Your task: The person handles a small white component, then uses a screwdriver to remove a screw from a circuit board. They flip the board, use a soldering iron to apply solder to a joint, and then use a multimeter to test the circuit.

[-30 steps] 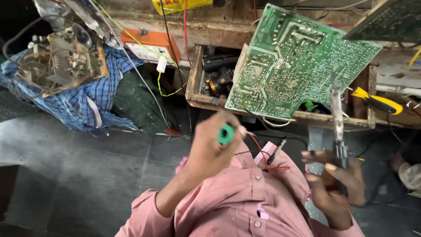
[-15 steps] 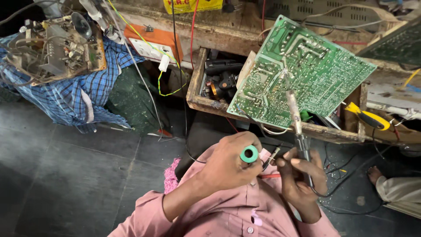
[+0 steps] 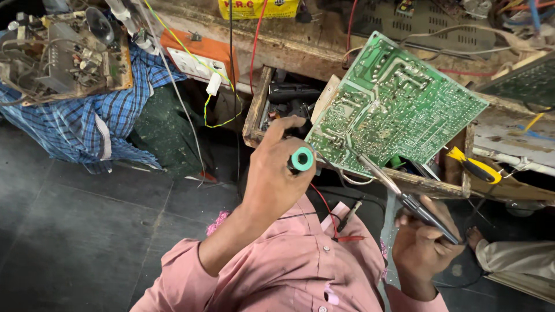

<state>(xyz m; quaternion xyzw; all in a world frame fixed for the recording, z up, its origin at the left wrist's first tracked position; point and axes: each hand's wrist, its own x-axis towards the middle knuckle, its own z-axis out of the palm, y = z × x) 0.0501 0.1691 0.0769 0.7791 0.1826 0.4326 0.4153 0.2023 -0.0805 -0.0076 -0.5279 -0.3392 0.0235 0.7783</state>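
Soldering iron tip now down on the green circuit board.

Over the last second the right hand has swung its soldering iron from upright and clear of the board to slanting in, tip touching the lower solder side of the circuit board, which leans against the open wooden drawer of the desk. The left hand has risen toward the board's lower edge, fingers curled around a green-capped tool (likely a desoldering pump). Both hands grip closed; heating a joint looks under way.
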